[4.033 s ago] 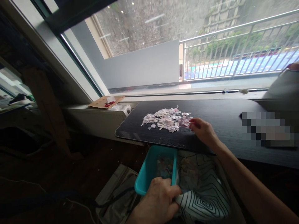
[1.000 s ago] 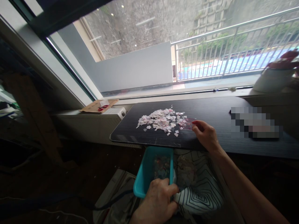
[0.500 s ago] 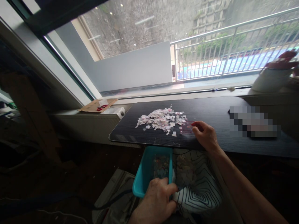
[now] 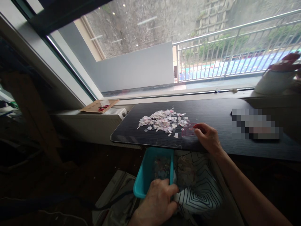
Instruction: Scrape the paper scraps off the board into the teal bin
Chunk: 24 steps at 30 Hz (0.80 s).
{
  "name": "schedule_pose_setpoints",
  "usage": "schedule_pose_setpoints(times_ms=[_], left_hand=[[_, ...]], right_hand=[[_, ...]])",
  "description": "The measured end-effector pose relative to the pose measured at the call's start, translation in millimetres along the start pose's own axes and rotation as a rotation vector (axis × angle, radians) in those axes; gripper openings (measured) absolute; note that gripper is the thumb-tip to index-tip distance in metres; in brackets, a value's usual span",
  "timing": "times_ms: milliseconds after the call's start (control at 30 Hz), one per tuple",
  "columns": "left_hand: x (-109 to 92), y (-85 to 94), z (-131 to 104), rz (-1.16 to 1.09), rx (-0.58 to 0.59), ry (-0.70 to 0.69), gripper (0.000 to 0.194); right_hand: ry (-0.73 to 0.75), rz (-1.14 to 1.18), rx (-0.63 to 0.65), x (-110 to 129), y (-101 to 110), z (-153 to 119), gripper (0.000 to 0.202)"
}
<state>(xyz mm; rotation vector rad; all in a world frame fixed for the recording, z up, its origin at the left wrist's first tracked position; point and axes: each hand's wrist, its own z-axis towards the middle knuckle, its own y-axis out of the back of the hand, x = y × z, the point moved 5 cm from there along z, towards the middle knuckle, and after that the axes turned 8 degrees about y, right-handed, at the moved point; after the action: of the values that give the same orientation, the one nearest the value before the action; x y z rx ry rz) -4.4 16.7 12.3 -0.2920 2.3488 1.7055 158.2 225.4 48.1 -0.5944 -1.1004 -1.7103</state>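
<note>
My right hand (image 4: pixel 208 138) is closed in a pinch on a clear, pink-edged plastic piece (image 4: pixel 188 129). Held low over the black table (image 4: pixel 218 119), the piece is at the right edge of a heap of small cut paper pieces (image 4: pixel 162 121). Below the table's near edge, my left hand (image 4: pixel 161 199) is closed on the near right rim of a turquoise plastic bin (image 4: pixel 141 185). Some scraps (image 4: pixel 162 166) lie inside the bin. A white cloth with black lines (image 4: pixel 199 197) is beside it, with more paper scraps (image 4: pixel 187 168) on it.
A pixelated object (image 4: pixel 256 125) lies at the table's right. On the sill at left, red-handled scissors (image 4: pixel 103 108) rest on a brown paper sheet (image 4: pixel 91 106) near a radiator (image 4: pixel 115 112). A large window with a railing (image 4: pixel 211 62) outside lies beyond the table.
</note>
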Motion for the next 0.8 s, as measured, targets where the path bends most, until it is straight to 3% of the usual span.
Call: schedule_pose_setpoints(times_ms=[267,533,800], left_hand=[[-19,10.5,3,0.082,0.003,-0.117,0.006],[-35,24.4,9,0.150,-0.037,-0.202,0.009],[-40,29.7,5,0.132,-0.022,-0.235,0.009]], right_hand=[[0.036,-0.014,0.085,0,2,1,0.021],[0.125,0.027,0.242,8,-2,-17,0.023],[0.178,-0.080,0.192,11,7,-23,0.022]])
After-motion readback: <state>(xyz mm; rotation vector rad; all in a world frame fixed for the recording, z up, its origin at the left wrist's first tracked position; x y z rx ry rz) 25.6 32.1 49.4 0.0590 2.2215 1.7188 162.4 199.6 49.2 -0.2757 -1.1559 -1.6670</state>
